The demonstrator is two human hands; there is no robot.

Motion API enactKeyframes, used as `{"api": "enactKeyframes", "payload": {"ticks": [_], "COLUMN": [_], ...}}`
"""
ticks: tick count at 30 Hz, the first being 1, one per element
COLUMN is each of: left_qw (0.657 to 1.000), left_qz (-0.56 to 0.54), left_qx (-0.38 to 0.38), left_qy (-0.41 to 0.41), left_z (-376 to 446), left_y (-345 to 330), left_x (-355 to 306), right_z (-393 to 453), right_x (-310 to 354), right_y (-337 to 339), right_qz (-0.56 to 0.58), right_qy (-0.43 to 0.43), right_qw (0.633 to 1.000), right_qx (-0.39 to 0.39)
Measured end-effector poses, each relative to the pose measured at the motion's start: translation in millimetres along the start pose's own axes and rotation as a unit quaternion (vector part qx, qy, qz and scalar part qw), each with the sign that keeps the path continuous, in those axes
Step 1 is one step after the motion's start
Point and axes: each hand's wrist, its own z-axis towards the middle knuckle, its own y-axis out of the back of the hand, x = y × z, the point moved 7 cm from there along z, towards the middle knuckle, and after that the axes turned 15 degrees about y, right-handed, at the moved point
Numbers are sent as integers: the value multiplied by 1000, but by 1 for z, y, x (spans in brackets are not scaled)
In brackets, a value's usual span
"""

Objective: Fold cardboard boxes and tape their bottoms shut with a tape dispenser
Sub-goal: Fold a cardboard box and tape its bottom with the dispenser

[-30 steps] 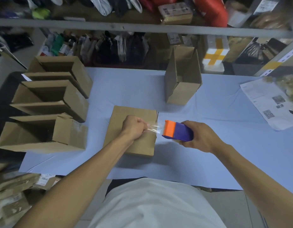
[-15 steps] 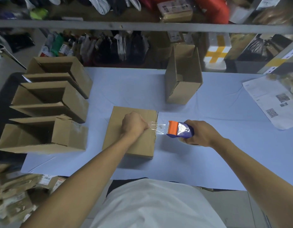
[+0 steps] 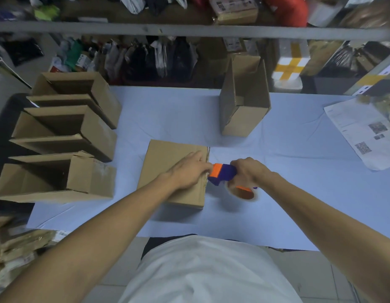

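A pale blue desk (image 3: pixel 299 193) carries a brown cardboard box (image 3: pixel 167 162), bottom up, near its front edge. The left hand (image 3: pixel 187 171) lies flat and spread on the box's right edge. The right hand (image 3: pixel 248 171) has its grip closed around an orange-and-purple tape dispenser (image 3: pixel 222 173), just beside that edge.
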Motion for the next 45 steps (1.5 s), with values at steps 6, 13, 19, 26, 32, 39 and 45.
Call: {"api": "enactKeyframes", "payload": {"ticks": [6, 13, 19, 26, 32, 39, 45], "left_qw": [977, 979, 928, 973, 976, 947, 996], "left_qz": [184, -201, -356, -201, -145, 217, 80], "left_qx": [-39, -27, 96, -69, -109, -196, 39], "left_qy": [-102, 13, 48, 86, 124, 131, -29], "left_z": [1, -5, -12, -16, -23, -27, -27], "left_y": [-8, -5, -17, 13, 29, 38, -12], "left_x": [-7, 3, 13, 43, 49, 22, 2], "right_z": [-22, -59, -60, -60, -63, -49, -36], "right_x": [-12, -1, 17, 12, -17, -11, 5], "right_y": [-5, 11, 20, 13, 6, -16, -32], "right_qz": [-30, 135, 153, 83, 38, 22, 5], "right_qy": [-15, 100, 161, 185, 126, 111, 77], "right_qw": [999, 960, 945, 964, 977, 987, 995], "right_qx": [-14, -222, -239, -170, -167, -117, -67]}}
